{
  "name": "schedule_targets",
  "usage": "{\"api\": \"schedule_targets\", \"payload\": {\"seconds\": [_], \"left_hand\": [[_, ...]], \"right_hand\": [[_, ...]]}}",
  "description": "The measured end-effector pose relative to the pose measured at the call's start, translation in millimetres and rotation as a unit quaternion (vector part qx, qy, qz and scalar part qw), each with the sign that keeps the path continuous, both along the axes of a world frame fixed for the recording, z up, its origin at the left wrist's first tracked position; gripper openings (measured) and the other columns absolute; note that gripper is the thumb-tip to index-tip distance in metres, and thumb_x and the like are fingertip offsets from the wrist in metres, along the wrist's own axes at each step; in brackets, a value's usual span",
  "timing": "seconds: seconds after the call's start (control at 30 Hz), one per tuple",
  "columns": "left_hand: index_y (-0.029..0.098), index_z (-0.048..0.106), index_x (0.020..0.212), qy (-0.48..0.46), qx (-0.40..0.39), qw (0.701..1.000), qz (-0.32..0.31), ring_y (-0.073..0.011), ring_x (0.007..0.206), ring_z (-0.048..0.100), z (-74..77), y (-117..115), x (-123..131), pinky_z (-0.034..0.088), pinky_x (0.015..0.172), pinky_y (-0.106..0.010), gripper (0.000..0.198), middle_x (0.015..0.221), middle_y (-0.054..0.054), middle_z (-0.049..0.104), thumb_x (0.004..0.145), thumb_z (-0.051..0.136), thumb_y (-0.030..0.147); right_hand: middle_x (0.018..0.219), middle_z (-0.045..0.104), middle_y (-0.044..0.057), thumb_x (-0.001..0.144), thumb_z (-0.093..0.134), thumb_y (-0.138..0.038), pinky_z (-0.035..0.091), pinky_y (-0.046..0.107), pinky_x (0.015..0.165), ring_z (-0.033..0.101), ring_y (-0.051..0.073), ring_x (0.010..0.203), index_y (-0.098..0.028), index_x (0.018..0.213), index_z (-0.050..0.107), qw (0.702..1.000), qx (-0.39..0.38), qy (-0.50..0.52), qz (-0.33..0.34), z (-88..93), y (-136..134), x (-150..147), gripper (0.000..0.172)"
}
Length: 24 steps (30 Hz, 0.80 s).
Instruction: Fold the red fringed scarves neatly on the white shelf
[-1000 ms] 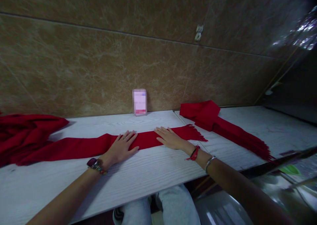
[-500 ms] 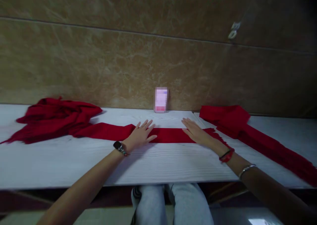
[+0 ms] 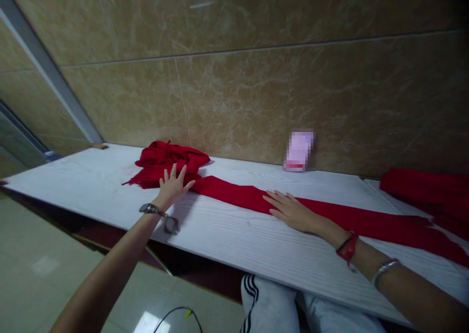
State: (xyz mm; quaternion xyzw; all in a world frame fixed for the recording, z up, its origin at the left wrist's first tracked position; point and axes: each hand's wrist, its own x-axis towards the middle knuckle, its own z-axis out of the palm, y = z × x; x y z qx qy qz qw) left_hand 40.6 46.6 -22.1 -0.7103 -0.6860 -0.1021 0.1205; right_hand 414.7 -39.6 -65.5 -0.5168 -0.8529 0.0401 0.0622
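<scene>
A long red scarf (image 3: 230, 195) lies along the white table, flat and narrow in the middle and bunched in a crumpled heap (image 3: 176, 156) with fringe at its left end. My left hand (image 3: 173, 188), fingers spread, is over the near right side of that heap; whether it touches the cloth I cannot tell. My right hand (image 3: 293, 210) rests with its fingers stretched out on the flat strip. Another piece of red cloth (image 3: 428, 191) lies folded at the far right, partly out of view.
A pink, blurred-out upright object (image 3: 299, 151) leans at the wall (image 3: 234, 98) behind the table (image 3: 238, 245). A black cable (image 3: 179, 309) lies on the tiled floor (image 3: 44, 264). My legs (image 3: 271, 303) are under the table's front edge.
The view has turned left, showing the table's left end. My left hand has moved left along the scarf to the heap. My right hand now lies further left on the flat strip.
</scene>
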Motion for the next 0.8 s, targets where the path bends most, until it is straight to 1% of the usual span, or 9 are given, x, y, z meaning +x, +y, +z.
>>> {"api": "schedule_targets", "payload": {"seconds": [0.07, 0.13, 0.23, 0.3, 0.4, 0.5, 0.57, 0.67, 0.8], "left_hand": [[0.021, 0.021, 0.142, -0.024, -0.043, 0.998, 0.033, -0.0424, 0.120, 0.040, 6.2, 4.6, -0.3, 0.035, 0.089, -0.056, 0.072, 0.137, -0.022, 0.037, 0.084, 0.035, 0.061], [0.018, 0.022, 0.141, -0.027, -0.056, 0.996, 0.058, -0.0404, 0.107, 0.052, 13.9, 9.5, 5.6, 0.039, 0.084, -0.054, 0.076, 0.122, -0.023, 0.052, 0.081, 0.036, 0.064], [0.016, 0.027, 0.138, -0.006, -0.053, 0.995, 0.079, -0.0395, 0.099, 0.057, 22.6, 17.3, 13.8, 0.042, 0.080, -0.049, 0.081, 0.113, -0.024, 0.057, 0.075, 0.047, 0.064], [0.016, 0.036, 0.133, 0.005, -0.060, 0.995, 0.075, -0.0387, 0.098, 0.058, 25.2, 24.1, 11.2, 0.044, 0.078, -0.045, 0.075, 0.112, -0.023, 0.058, 0.073, 0.053, 0.059], [0.020, 0.052, 0.119, -0.010, -0.060, 0.996, 0.058, -0.0353, 0.097, 0.060, 27.3, 37.5, -8.2, 0.046, 0.075, -0.038, 0.053, 0.107, -0.017, 0.063, 0.075, 0.053, 0.050], [0.022, 0.061, 0.107, -0.061, -0.059, 0.996, 0.023, -0.0299, 0.093, 0.062, 30.9, 50.2, -34.7, 0.046, 0.074, -0.031, 0.040, 0.102, -0.011, 0.066, 0.075, 0.053, 0.045], [0.019, 0.064, 0.098, -0.104, -0.049, 0.993, 0.032, -0.0277, 0.089, 0.063, 32.6, 54.1, -47.5, 0.046, 0.071, -0.028, 0.035, 0.097, -0.010, 0.067, 0.076, 0.051, 0.043], [0.015, 0.063, 0.095, -0.135, -0.003, 0.988, 0.079, -0.0283, 0.086, 0.063, 31.4, 51.2, -54.3, 0.046, 0.069, -0.030, 0.032, 0.094, -0.013, 0.067, 0.077, 0.049, 0.038], [0.010, 0.058, 0.095, -0.215, 0.141, 0.962, 0.094, -0.0307, 0.087, 0.061, 32.4, 41.1, -53.5, 0.046, 0.075, -0.038, 0.029, 0.091, -0.016, 0.066, 0.075, 0.051, 0.029]], "right_hand": [[0.148, 0.022, 0.008, 0.092, 0.023, -0.050, 0.016, 0.052, 0.107, 0.015, 0.026, 0.135, -0.023, 0.141, 0.027, 1.000, 0.009, 0.004, -0.007, 9.3, 0.7, -7.2, 0.056], [0.149, 0.020, 0.007, 0.091, 0.025, -0.051, 0.013, 0.051, 0.108, 0.011, 0.026, 0.136, -0.022, 0.141, 0.025, 0.999, 0.036, 0.013, -0.007, 17.6, 2.0, -20.5, 0.058], [0.149, 0.020, 0.008, 0.091, 0.025, -0.051, 0.014, 0.050, 0.108, 0.012, 0.025, 0.136, -0.021, 0.142, 0.023, 0.999, 0.034, 0.009, 0.021, 18.2, 4.4, -39.1, 0.059], [0.148, 0.022, 0.008, 0.091, 0.024, -0.051, 0.016, 0.051, 0.108, 0.016, 0.025, 0.135, -0.022, 0.142, 0.024, 0.999, 0.017, -0.003, 0.033, 12.0, 5.7, -45.0, 0.058], [0.147, 0.024, 0.008, 0.092, 0.023, -0.050, 0.017, 0.051, 0.108, 0.019, 0.025, 0.135, -0.023, 0.141, 0.027, 0.999, 0.023, -0.012, 0.035, 2.8, 6.8, -45.4, 0.056], [0.147, 0.025, 0.008, 0.092, 0.025, -0.049, 0.018, 0.050, 0.108, 0.020, 0.025, 0.134, -0.023, 0.140, 0.028, 0.999, 0.033, -0.008, 0.035, 0.3, 7.2, -43.5, 0.055], [0.146, 0.026, 0.007, 0.092, 0.024, -0.049, 0.018, 0.050, 0.107, 0.020, 0.025, 0.134, -0.023, 0.140, 0.029, 0.999, 0.033, -0.006, 0.035, 1.0, 7.2, -43.3, 0.054], [0.146, 0.026, 0.008, 0.092, 0.024, -0.048, 0.018, 0.050, 0.107, 0.020, 0.025, 0.134, -0.022, 0.140, 0.030, 0.999, 0.035, -0.003, 0.039, 1.7, 7.4, -43.7, 0.054], [0.146, 0.026, 0.007, 0.092, 0.026, -0.047, 0.019, 0.052, 0.106, 0.020, 0.026, 0.134, -0.024, 0.139, 0.030, 0.998, 0.041, 0.001, 0.042, 1.3, 7.5, -44.1, 0.053]]}}
